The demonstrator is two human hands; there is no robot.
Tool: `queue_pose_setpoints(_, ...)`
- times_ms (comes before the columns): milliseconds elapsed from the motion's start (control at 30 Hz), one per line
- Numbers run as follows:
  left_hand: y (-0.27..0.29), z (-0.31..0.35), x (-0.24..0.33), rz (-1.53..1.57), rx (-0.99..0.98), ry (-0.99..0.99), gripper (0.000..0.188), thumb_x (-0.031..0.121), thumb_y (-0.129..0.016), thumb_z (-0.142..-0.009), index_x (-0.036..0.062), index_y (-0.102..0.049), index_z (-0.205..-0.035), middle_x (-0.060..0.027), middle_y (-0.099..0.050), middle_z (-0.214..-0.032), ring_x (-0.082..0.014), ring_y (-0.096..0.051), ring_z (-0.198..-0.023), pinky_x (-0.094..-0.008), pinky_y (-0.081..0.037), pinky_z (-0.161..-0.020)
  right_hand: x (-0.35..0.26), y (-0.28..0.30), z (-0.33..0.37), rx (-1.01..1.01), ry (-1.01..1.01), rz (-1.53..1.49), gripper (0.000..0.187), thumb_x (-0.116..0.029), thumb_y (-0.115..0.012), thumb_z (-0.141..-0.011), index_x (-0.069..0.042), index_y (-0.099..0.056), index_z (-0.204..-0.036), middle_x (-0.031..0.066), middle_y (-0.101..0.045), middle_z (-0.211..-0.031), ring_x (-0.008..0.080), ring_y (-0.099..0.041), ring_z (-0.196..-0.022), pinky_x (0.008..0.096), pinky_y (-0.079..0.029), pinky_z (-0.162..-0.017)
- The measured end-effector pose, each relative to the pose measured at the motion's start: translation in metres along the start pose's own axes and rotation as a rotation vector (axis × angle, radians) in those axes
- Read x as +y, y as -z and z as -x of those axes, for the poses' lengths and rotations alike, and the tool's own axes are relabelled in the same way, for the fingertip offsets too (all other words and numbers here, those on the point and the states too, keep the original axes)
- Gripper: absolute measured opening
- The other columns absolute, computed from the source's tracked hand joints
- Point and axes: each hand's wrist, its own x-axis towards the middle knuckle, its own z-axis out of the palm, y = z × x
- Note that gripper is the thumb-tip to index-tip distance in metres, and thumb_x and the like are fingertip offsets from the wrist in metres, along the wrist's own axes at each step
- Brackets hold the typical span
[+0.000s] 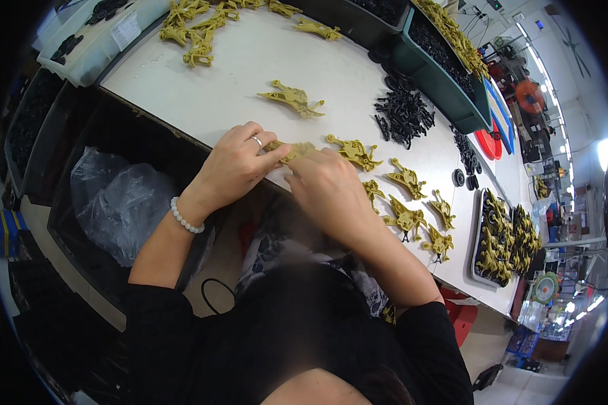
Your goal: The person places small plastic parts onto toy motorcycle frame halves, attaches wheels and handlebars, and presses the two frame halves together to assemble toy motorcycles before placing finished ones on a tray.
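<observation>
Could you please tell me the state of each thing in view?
Held yellow part: partly hidden
Left hand: closed on it
Right hand: closed on it
Other yellow parts: lying loose
Small black pieces: heaped
Plastic bag: crumpled
Green bin: open-topped, filled
Tray: loaded

From my remote post I see a plain black top (277, 331), cut in a broad curve at the neck. I make out its left sleeve (159, 320) and right sleeve (429, 344), both black, stopping near the elbows. The left grip (240, 162) has a thin, silver-coloured ring (257, 142) on one finger; I see a bracelet (184, 217) of round, pale beads about that wrist. Grey, white and dark patterned cloth (267, 251) covers the lap, whether trousers or skirt I cannot tell.
</observation>
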Motion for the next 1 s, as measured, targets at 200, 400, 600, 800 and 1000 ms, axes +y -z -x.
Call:
queue_pose_setpoints(200,0.009,0.001,-0.009,0.061,-0.100,-0.014,0.035,0.017,-0.072,-0.075,0.0099,-0.066,-0.108,-0.0105,-0.059,-0.112,-0.0306,-0.052,-0.106,-0.0404,-0.044,-0.089,0.020,0.052,0.034,0.149,-0.233,-0.095,0.023,-0.007,-0.072,-0.075,0.001,-0.069,-0.097,0.0108,-0.066,-0.079,0.0207,-0.060,-0.073,0.0314,-0.048,-0.067)
queue_pose_setpoints(400,0.005,-0.003,-0.023,0.238,-0.138,0.007,0.036,0.008,-0.069,-0.075,0.0075,-0.066,-0.110,-0.0135,-0.056,-0.121,-0.0339,-0.049,-0.115,-0.0420,-0.040,-0.097,0.059,0.110,0.139,0.292,-0.670,0.052,0.015,-0.006,-0.069,-0.078,0.001,-0.069,-0.092,0.0104,-0.065,-0.077,0.0192,-0.060,-0.068,0.0302,-0.047,-0.064)
queue_pose_setpoints(600,0.015,-0.009,-0.017,0.360,-0.194,0.149,0.048,-0.002,-0.055,-0.070,0.0012,-0.060,-0.117,-0.0179,-0.048,-0.132,-0.0360,-0.042,-0.126,-0.0417,-0.033,-0.106,0.091,0.145,0.247,0.453,-0.980,0.149,0.016,-0.008,-0.068,-0.080,0.002,-0.068,-0.093,0.0104,-0.067,-0.081,0.0166,-0.059,-0.065,0.0279,-0.047,-0.062)
queue_pose_setpoints(800,0.006,-0.001,-0.008,0.357,0.013,0.265,0.043,0.005,-0.052,-0.078,-0.0010,-0.058,-0.120,-0.0169,-0.047,-0.135,-0.0326,-0.042,-0.127,-0.0410,-0.031,-0.107,0.151,0.161,0.253,0.410,-0.909,0.082,0.022,-0.012,-0.069,-0.081,0.000,-0.069,-0.099,0.0074,-0.069,-0.082,0.0112,-0.059,-0.069,0.0250,-0.047,-0.064)
queue_pose_setpoints(1000,-0.002,-0.004,0.038,0.276,0.154,0.326,0.039,0.005,-0.056,-0.080,-0.0016,-0.059,-0.119,-0.0176,-0.051,-0.130,-0.0321,-0.047,-0.122,-0.0405,-0.034,-0.105,0.233,0.163,0.198,0.191,-0.850,0.126,0.047,-0.023,-0.075,-0.075,-0.002,-0.063,-0.115,0.0139,-0.064,-0.103,0.0241,-0.062,-0.091,0.0347,-0.049,-0.081)
